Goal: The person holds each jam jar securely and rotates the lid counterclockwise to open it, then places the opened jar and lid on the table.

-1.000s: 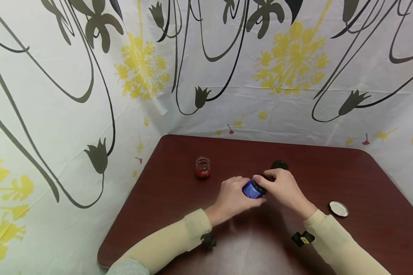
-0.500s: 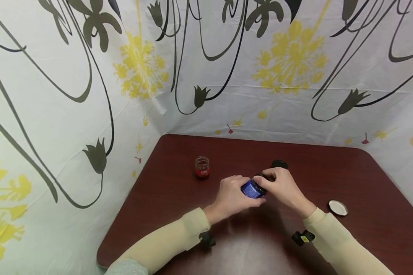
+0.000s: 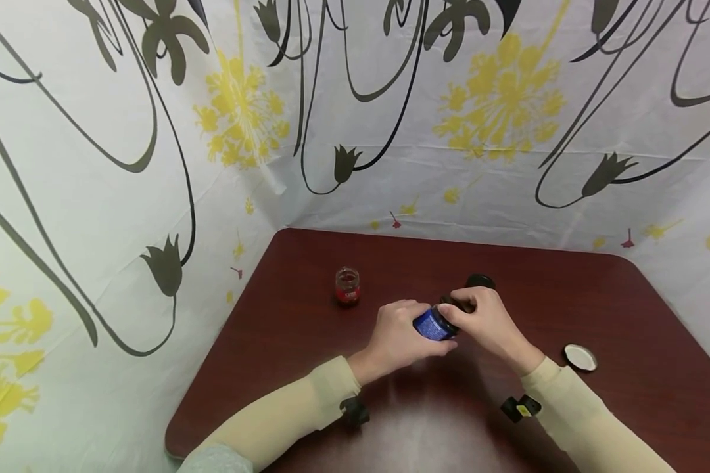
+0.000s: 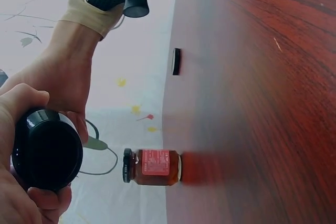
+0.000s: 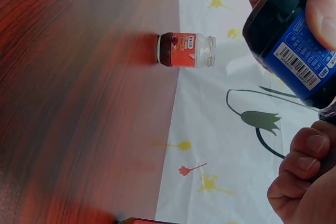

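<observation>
In the head view, my left hand (image 3: 396, 338) grips a dark glass jar (image 3: 434, 324) with a blue label around its body, tilted above the table. My right hand (image 3: 490, 322) curls its fingers and thumb at the jar's black lid (image 3: 451, 306), which it partly hides. Up close in the right wrist view, the jar (image 5: 302, 51) shows its barcode, and a strip of clear neck shows near the curled right fingers (image 5: 307, 156). Whether the lid is still seated on the neck I cannot tell. The dark jar bottom (image 4: 47, 150) faces the left wrist camera.
A lidless jar (image 3: 348, 287) with a red label and dark contents stands at the back left of the brown table (image 3: 307, 263). Another jar (image 4: 155, 167), black-lidded and red-labelled, stands behind the right hand. A loose lid (image 3: 581, 358) lies white side up at the right.
Both hands keep nearly the same place and hold on the jar. The right fingers shift very slightly at the lid; the head view drifts a little.
</observation>
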Demonstrator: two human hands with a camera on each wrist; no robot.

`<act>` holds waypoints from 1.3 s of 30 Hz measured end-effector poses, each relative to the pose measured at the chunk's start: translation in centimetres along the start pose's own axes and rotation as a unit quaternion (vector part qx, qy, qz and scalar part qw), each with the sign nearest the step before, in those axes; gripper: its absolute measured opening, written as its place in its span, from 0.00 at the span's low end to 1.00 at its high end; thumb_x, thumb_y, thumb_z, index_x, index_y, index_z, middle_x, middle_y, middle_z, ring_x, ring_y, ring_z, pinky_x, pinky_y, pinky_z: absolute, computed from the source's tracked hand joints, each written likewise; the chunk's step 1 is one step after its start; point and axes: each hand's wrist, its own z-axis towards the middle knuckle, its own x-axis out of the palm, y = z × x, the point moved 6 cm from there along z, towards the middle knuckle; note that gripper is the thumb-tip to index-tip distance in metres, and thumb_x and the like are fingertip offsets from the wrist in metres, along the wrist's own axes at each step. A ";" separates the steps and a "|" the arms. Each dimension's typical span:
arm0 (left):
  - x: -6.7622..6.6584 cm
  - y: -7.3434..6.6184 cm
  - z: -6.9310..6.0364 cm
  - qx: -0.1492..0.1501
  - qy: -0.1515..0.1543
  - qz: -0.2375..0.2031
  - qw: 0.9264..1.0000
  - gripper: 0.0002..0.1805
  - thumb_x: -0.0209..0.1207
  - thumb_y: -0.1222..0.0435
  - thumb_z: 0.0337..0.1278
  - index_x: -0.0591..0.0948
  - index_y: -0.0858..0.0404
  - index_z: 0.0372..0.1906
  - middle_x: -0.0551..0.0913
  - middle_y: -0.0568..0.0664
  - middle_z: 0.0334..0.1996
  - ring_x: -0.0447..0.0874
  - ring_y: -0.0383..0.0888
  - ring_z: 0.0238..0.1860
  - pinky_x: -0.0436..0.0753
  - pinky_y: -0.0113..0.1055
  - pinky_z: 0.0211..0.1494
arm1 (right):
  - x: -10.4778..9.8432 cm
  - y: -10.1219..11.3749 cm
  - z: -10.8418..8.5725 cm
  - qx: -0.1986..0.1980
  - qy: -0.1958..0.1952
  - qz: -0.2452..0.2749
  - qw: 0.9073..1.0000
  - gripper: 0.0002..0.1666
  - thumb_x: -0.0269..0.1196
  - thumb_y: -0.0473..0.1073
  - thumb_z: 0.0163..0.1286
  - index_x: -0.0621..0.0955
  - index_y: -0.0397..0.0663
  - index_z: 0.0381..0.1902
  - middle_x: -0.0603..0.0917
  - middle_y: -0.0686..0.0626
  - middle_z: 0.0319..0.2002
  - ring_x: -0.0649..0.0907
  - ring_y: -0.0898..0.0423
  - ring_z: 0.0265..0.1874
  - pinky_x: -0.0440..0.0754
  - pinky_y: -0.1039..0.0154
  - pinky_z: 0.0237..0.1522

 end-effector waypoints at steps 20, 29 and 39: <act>-0.1 0.1 -0.2 -0.007 0.013 -0.008 1.000 0.25 0.74 0.38 0.40 0.86 0.52 0.36 0.78 0.33 0.28 0.69 0.23 0.29 0.71 0.20 0.32 | 0.1 0.3 -0.3 -0.042 -0.009 0.011 0.999 0.22 0.66 0.47 0.69 0.68 0.57 0.20 0.62 0.58 0.15 0.63 0.61 0.14 0.63 0.65 0.18; -0.2 0.3 -0.4 -0.004 0.006 -0.022 1.000 0.26 0.75 0.39 0.40 0.86 0.53 0.36 0.79 0.35 0.27 0.72 0.27 0.29 0.72 0.20 0.32 | 0.4 0.1 -0.3 -0.065 -0.016 0.017 0.998 0.23 0.68 0.45 0.68 0.66 0.60 0.21 0.61 0.59 0.16 0.63 0.62 0.14 0.63 0.65 0.18; -0.2 0.8 -1.3 -0.007 -0.022 0.010 1.000 0.29 0.73 0.36 0.40 0.84 0.55 0.38 0.80 0.37 0.31 0.73 0.27 0.32 0.74 0.21 0.34 | 0.8 0.4 -0.1 -0.032 0.012 -0.038 0.999 0.21 0.63 0.54 0.73 0.69 0.62 0.22 0.62 0.60 0.16 0.65 0.62 0.15 0.64 0.66 0.19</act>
